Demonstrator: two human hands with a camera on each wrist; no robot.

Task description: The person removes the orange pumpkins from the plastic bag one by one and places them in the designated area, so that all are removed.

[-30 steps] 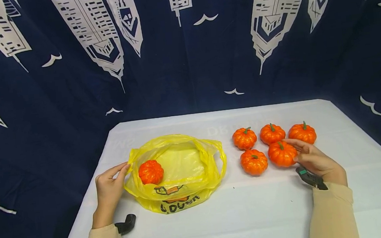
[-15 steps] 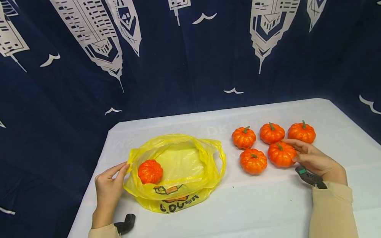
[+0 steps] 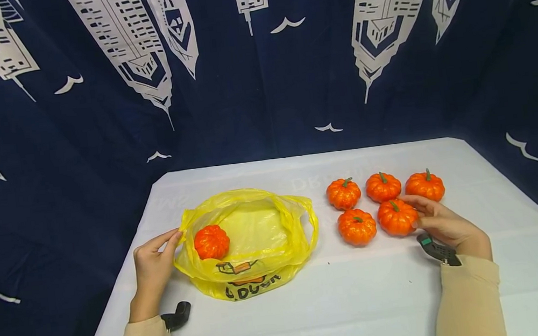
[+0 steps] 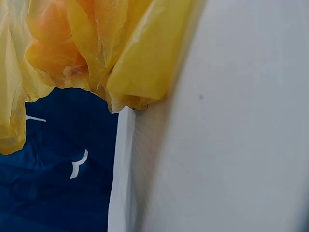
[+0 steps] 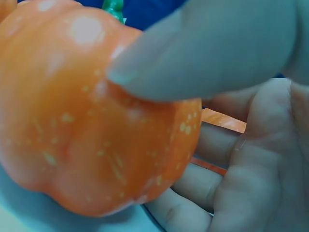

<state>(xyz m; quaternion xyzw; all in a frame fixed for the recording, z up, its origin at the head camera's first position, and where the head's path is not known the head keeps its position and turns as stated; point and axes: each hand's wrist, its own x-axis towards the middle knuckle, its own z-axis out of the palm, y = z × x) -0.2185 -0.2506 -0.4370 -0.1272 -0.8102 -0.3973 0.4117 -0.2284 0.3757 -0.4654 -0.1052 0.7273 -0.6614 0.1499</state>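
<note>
In the head view a yellow plastic bag lies with its mouth spread wide. One small orange pumpkin sits inside at the left. My left hand pinches the bag's left rim between thumb and fingers. In the left wrist view the bag fills the top, with orange showing through it; the hand itself is out of that view. My right hand grips a pumpkin at the front right of a group. The right wrist view has the thumb pressing this pumpkin, other fingers curled behind it.
Beside the held pumpkin lies another pumpkin. Behind stand a left pumpkin, a middle one and a right one. The white table ends at a dark blue printed curtain.
</note>
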